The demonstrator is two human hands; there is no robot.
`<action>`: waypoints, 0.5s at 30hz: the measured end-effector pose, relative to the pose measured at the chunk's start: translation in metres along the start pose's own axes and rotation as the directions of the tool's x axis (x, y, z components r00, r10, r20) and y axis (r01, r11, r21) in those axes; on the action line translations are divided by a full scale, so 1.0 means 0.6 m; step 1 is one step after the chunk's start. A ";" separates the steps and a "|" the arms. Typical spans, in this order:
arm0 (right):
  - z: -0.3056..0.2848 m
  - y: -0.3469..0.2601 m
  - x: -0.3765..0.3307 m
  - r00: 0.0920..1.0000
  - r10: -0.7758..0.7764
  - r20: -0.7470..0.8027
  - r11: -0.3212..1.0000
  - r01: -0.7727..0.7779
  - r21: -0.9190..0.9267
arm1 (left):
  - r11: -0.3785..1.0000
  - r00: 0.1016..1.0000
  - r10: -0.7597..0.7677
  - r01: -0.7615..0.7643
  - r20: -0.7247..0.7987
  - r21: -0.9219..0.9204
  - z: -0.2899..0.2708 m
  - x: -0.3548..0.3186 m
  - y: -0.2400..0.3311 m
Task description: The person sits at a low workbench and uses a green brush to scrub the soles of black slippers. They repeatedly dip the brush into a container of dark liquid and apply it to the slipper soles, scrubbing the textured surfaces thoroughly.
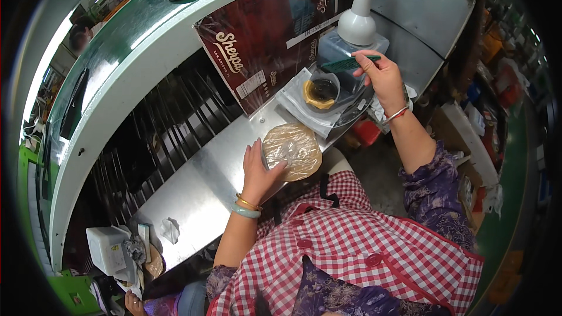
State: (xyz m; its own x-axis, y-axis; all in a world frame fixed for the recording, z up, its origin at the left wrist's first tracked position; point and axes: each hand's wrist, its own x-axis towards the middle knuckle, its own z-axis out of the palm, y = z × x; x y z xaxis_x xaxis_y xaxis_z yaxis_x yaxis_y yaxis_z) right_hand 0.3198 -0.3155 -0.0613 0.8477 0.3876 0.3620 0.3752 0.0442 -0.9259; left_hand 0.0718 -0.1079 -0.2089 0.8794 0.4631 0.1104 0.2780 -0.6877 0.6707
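Near the upper middle of the frame I am seeing a small yellow-rimmed pot (321, 92) sitting on clear plastic sheeting (295, 100), holding a dark liquid. Just right of it, my right hand (383, 76) is hovering, fingers pinched around a dark green flat brush (349, 64) whose tip is pointing left above the pot. In the centre, a round tan translucent disc (294, 150) is lying on the shiny metal surface (205, 181). My left hand (259, 171) is resting open and flat, fingers spread, pressing on the disc's left edge.
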 end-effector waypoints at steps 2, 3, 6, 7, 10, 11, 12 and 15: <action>0.007 0.002 -0.004 1.000 0.003 0.007 1.000 -0.003 0.009 | 0.996 0.998 0.031 -0.035 0.057 0.081 0.000 0.014 -0.005; 0.008 0.007 -0.006 1.000 0.003 0.004 1.000 -0.003 0.019 | 0.993 0.995 0.046 -0.055 0.083 0.106 -0.003 0.020 0.001; 0.007 0.013 -0.008 1.000 0.007 -0.008 0.999 -0.006 0.034 | 0.997 0.991 -0.004 -0.005 0.136 0.071 -0.012 0.028 0.024; 0.006 0.014 -0.007 1.000 0.007 -0.012 0.999 -0.007 0.037 | 0.999 0.988 -0.037 0.031 0.148 0.043 -0.013 0.029 0.031; 0.003 0.017 -0.006 1.000 -0.001 -0.024 0.999 0.001 0.032 | 0.947 0.987 -0.062 0.104 0.146 -0.305 0.004 0.012 0.022; 0.003 0.013 -0.006 1.000 0.000 -0.030 0.999 0.002 0.045 | 0.978 0.996 -0.020 0.037 0.083 -0.205 0.006 0.007 0.022; 0.003 0.006 -0.006 1.000 0.002 -0.031 0.998 0.000 0.056 | 0.995 0.999 0.024 -0.021 0.024 -0.101 0.009 0.001 0.021; 0.010 -0.015 -0.012 1.000 0.003 0.012 0.997 -0.003 0.075 | 0.995 0.993 0.103 -0.101 -0.055 0.026 0.018 -0.018 0.014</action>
State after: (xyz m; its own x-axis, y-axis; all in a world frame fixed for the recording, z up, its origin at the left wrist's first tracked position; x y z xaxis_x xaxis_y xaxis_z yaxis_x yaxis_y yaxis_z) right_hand 0.3080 -0.3130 -0.0563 0.8442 0.3985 0.3584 0.3432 0.1117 -0.9326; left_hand 0.0691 -0.1247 -0.2124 0.8805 0.4203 0.2191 0.1973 -0.7453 0.6369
